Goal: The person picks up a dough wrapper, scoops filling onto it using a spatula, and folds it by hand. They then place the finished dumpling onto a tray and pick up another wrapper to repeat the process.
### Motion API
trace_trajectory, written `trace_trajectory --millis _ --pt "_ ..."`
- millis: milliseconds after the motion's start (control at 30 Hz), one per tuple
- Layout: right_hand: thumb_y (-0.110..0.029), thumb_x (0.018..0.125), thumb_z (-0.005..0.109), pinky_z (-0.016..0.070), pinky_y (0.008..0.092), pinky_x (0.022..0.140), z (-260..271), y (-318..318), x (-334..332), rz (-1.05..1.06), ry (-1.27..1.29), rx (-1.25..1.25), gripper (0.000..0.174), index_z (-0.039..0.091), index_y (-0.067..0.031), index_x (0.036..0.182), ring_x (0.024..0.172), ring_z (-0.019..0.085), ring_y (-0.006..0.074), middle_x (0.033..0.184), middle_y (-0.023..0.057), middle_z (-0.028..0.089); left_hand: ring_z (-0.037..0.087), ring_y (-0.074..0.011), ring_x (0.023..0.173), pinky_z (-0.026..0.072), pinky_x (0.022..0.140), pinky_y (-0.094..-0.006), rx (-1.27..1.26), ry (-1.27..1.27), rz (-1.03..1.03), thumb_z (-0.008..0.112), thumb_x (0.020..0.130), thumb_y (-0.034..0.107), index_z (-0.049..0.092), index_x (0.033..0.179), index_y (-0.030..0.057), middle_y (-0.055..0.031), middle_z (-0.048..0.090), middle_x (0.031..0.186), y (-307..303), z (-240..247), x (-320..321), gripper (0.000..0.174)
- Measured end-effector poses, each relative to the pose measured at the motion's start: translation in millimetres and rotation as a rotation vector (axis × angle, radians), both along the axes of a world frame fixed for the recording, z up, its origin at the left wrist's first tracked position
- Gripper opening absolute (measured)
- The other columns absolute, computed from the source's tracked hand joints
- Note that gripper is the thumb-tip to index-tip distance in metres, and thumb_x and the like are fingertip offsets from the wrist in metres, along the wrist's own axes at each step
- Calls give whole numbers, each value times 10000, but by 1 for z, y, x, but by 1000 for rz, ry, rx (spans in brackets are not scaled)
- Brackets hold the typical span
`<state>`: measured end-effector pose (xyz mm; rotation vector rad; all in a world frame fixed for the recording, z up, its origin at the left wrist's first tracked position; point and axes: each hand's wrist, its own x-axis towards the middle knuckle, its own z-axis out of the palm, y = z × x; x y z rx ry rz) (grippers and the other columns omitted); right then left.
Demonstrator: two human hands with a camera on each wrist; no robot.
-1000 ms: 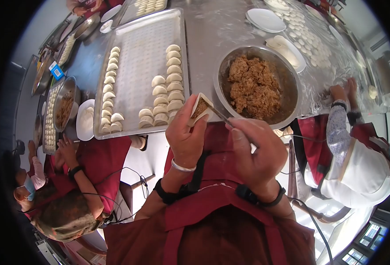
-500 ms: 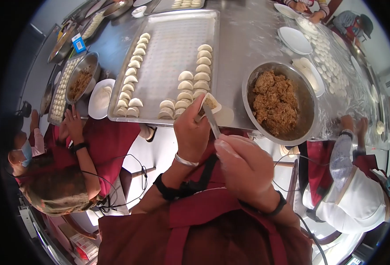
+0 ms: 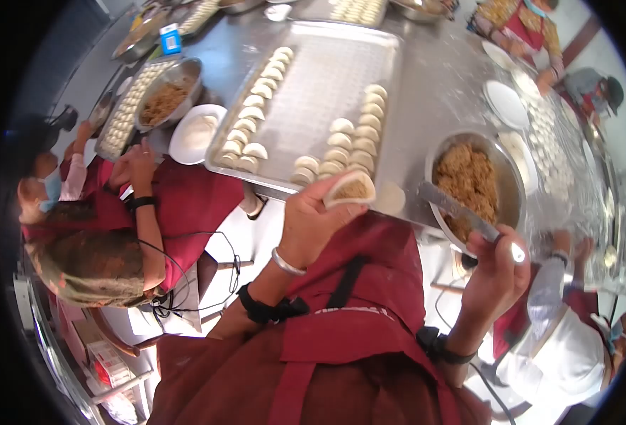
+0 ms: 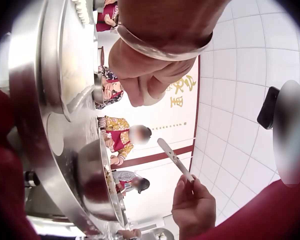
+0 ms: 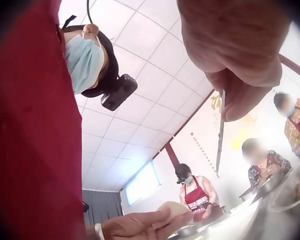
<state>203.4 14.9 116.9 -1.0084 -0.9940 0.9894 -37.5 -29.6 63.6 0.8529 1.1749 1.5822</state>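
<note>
My left hand holds a round dumpling wrapper cupped around a patch of brown filling, just off the front edge of the tray. In my right hand is a flat metal spatula, gripped by its handle. Its blade overlaps the near rim of the steel bowl of minced filling in the head view. The left wrist view shows the spatula raised, with specks of filling on it. Another flat wrapper lies on the table edge between tray and bowl.
A large metal tray bears rows of folded dumplings. To its left stand a white dish and another filling bowl. White plates and many wrappers lie at the right. People work on both sides, and a cable hangs near my right arm.
My right hand has drawn the spatula away from the wrapper and moved right to the bowl. The left hand still holds the wrapper, now opened wider to view. The head view has turned.
</note>
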Motion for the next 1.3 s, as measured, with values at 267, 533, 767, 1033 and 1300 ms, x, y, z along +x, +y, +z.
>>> trace_trajectory --millis 267,533,767,1033,1300 --pt "-246 1000 560 561 289 702 -36 23 11 -152 -28 32 352 604 64 1163 826 690 228 1006 159 679 613 -81 1018 504 902 -227 -50 -2 31 713 869 31 591 1297 -16 -43 668 1146 -42 8 -21 448" --pt "-215 890 693 595 322 632 -23 17 32 -374 -219 93 365 670 148 893 698 691 285 826 221 693 634 -112 1017 516 911 -242 -152 -133 26 703 871 19 581 1303 -23 -61 673 1128 -44 2 -43 451" --pt "-224 893 704 598 327 610 -32 33 37 -433 -315 28 368 675 143 902 668 689 262 783 209 699 655 -170 1037 544 925 -279 -112 -168 -11 667 874 -44 554 1313 -46 -127 659 1185 -26 -8 -47 454" --pt "-171 903 694 614 349 621 -40 46 31 -383 -327 120 319 653 145 908 658 687 271 776 223 694 651 -152 1038 536 926 -274 -132 -135 11 675 873 -41 561 1314 -30 -111 665 1179 -25 -18 -51 456" --pt "-168 917 677 612 361 641 -29 47 19 -380 -328 89 332 676 161 870 656 685 260 775 211 701 651 -156 1043 543 922 -279 -122 -159 3 682 875 -27 570 1309 -26 -108 667 1178 -22 -16 -50 448"
